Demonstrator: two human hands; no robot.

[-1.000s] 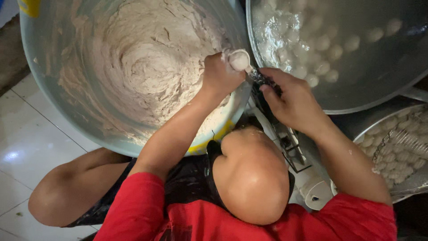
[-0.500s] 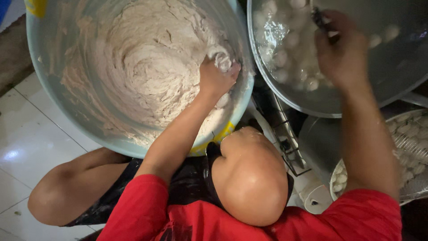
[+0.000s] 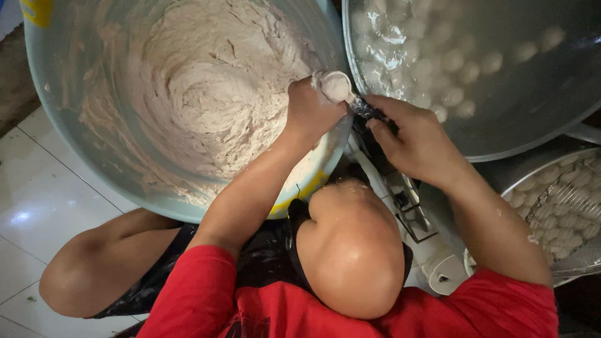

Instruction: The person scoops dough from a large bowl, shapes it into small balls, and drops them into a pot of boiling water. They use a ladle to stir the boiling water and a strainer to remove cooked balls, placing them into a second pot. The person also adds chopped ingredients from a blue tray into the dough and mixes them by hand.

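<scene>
One small ball of pale paste (image 3: 336,86) sits at the top of the left hand (image 3: 311,111), squeezed up out of the closed fist right at the rim of the big basin (image 3: 75,131). That fist is clenched around more of the same paste, with the thumb side turned toward the ball. Just beside it, the right hand (image 3: 416,141) is curled around the dark handle of a spoon (image 3: 363,109), whose end touches the ball from the right; the spoon's bowl is mostly hidden under the paste, so its shape cannot be told. Both hands meet over the narrow gap between the basin and the metal pot (image 3: 538,125). Inside the basin lies a large mound of paste (image 3: 206,87), whitish and rough, smeared thinly up the grey-blue walls, with a yellow patch on the outer wall near the left forearm. To the right, the pot holds cloudy water with many round balls (image 3: 451,69) floating in it, blurred by steam or motion. Farther right and lower, a wire strainer (image 3: 563,213) heaped with finished balls rests in a metal bowl. Below the hands the person's head and red shirt (image 3: 206,300) fill the lower part of the view, a bare knee sticks out at the left over white floor tiles (image 3: 37,206), and a white appliance (image 3: 438,263) stands between the knees and the pot.
</scene>
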